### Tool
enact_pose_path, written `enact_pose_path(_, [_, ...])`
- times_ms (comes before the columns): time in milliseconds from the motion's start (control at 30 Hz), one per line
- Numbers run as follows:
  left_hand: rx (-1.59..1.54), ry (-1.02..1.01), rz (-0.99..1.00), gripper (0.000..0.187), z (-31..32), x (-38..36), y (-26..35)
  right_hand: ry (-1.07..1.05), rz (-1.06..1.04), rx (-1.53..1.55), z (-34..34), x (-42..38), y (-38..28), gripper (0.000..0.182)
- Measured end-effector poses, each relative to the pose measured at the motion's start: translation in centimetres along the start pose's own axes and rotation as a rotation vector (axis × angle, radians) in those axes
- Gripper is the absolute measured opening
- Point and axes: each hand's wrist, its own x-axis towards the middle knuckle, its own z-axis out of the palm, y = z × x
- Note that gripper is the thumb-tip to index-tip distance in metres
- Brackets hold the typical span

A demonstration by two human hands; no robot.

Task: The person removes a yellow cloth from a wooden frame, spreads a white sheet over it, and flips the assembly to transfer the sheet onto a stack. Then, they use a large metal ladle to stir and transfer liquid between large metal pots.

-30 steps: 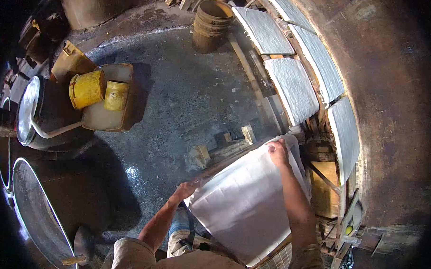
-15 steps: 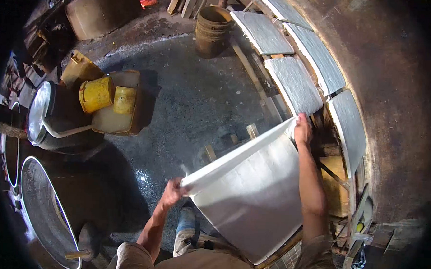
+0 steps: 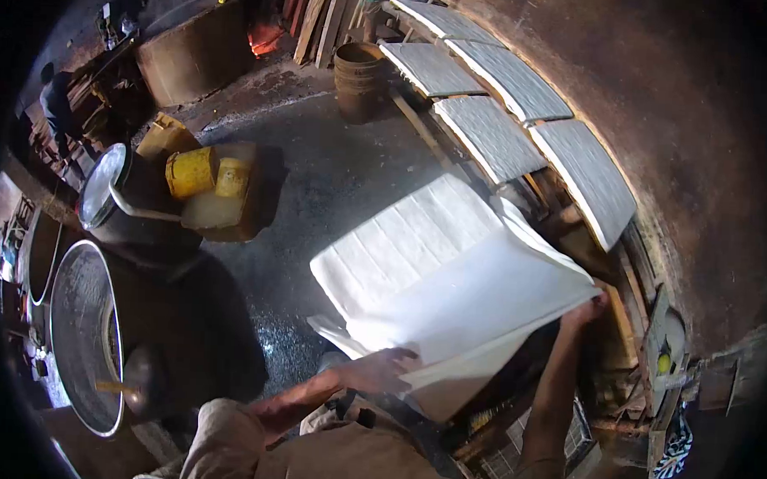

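A large white cloth-like sheet [image 3: 475, 285] with creases hangs in front of me, folded over along its near side. My right hand [image 3: 585, 307] is closed on its right corner. At the near left edge is my left hand [image 3: 379, 370], its fingers apart and touching the sheet, slightly blurred. Below the sheet, near my body, is a wooden frame with a mesh [image 3: 554, 431], partly hidden by my right arm. Several similar pale flat sheets [image 3: 497, 138] lie in rows on a rack at the right.
A large metal drum [image 3: 84, 339] and a lidded pot [image 3: 106, 188] stand at left. Yellow containers [image 3: 191, 172] rest at a tub of cloudy liquid [image 3: 215, 212]. Farther back are a brown bucket [image 3: 359, 82], a fire [image 3: 264, 39] and a person [image 3: 57, 101].
The sheet has swung round and spread, its far part now raised and away from me. My right hand moved down and right; my left hand left its corner and moved right along the near edge.
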Motion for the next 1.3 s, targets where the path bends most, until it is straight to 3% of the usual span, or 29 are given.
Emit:
enact_pose_path(33, [0.192,-0.196,-0.076,0.023,2.6,0.7,1.0,0.026,-0.017,-0.008,-3.3,-0.3,-2.6,0.013])
enact_pose_path(100, [0.152,-0.428,-0.136,0.031,8.1,1.7,3.0,0.100,-0.069,-0.038,-10.2,-1.3,-8.0,0.013])
enact_pose_path(133, [0.087,-0.541,-0.055,0.045,11.4,2.4,1.7,0.136,-0.094,-0.060,-13.7,-2.0,-10.8,0.013])
enact_pose_path(200, [-0.002,-0.771,0.231,0.057,17.9,4.2,-1.5,0.211,-0.145,-0.115,-19.8,-3.3,-16.5,0.013])
enact_pose_path(267, [0.094,-0.938,-0.074,0.059,22.7,4.2,5.2,0.273,-0.191,-0.180,-24.7,-4.9,-22.1,0.013])
enact_pose_path(400, [-0.468,-1.325,0.063,0.064,34.0,3.4,7.3,0.360,-0.257,-0.314,-30.3,-7.2,-32.0,0.014])
enact_pose_path(533, [-0.495,-1.409,0.262,0.052,37.7,2.0,10.7,0.366,-0.263,-0.397,-32.1,-8.0,-37.1,0.015])
enact_pose_path(600, [-0.562,-1.421,-0.011,0.046,37.7,1.6,9.7,0.340,-0.238,-0.406,-32.1,-7.6,-37.3,0.015])
enact_pose_path(633, [-0.564,-1.425,-0.017,0.046,37.9,1.8,7.7,0.321,-0.211,-0.402,-32.2,-7.6,-37.0,0.015])
enact_pose_path(733, [-0.003,-1.290,0.048,0.039,36.3,2.8,2.3,0.208,-0.075,-0.381,-31.6,-6.9,-33.1,0.016])
enact_pose_path(767, [0.182,-1.230,0.134,0.038,33.9,2.6,1.7,0.160,-0.009,-0.362,-31.2,-6.9,-30.9,0.017])
enact_pose_path(800, [0.417,-1.073,0.408,0.036,31.9,1.9,-0.6,0.107,0.073,-0.332,-30.6,-7.1,-28.5,0.017])
enact_pose_path(867, [0.507,-0.843,0.371,0.036,27.0,0.4,-2.7,-0.054,0.351,-0.089,-29.3,-8.5,-22.5,0.018])
enact_pose_path(900, [0.359,-0.780,0.077,0.037,24.2,-0.2,-2.6,-0.152,0.568,0.142,-28.7,-10.0,-18.9,0.018])
enact_pose_path(933, [-0.049,-0.728,-0.102,0.038,21.8,-0.8,-6.6,-0.257,0.723,0.212,-28.2,-11.8,-15.5,0.019])
enact_pose_path(1000, [-0.006,-0.549,-0.178,0.042,15.3,-2.3,-5.9,-0.674,0.213,-1.115,-23.2,-17.7,-11.9,0.013])
enact_pose_path(1033, [0.439,-0.423,-0.085,0.047,11.1,-3.5,-0.9,-0.678,0.208,-1.083,-21.1,-20.3,-10.1,0.010])
enact_pose_path(1100, [0.391,-0.080,-0.127,0.044,4.8,-6.4,-6.6,-0.417,0.601,-0.833,-14.5,-25.0,-10.9,0.020])
enact_pose_path(1133, [0.305,0.029,-0.134,0.042,1.4,-8.4,-5.8,-0.182,0.730,-0.527,-13.3,-27.6,-8.6,0.025])
enact_pose_path(1200, [0.227,0.172,-0.154,0.040,-4.6,-12.6,-5.3,-0.068,0.906,-0.136,-14.5,-31.1,-3.2,0.028])
enact_pose_path(1233, [0.077,0.309,-0.103,0.038,-7.1,-14.4,-6.1,-0.307,0.937,0.287,-16.7,-32.5,0.0,0.027])
enact_pose_path(1267, [-0.078,0.445,-0.046,0.036,-8.9,-15.9,-6.7,0.090,0.894,-0.158,-8.7,-34.2,-5.9,0.031])
enact_pose_path(1300, [-0.075,0.474,-0.051,0.036,-10.9,-16.8,-6.0,-0.040,0.938,-0.070,-9.2,-34.6,-4.2,0.043])
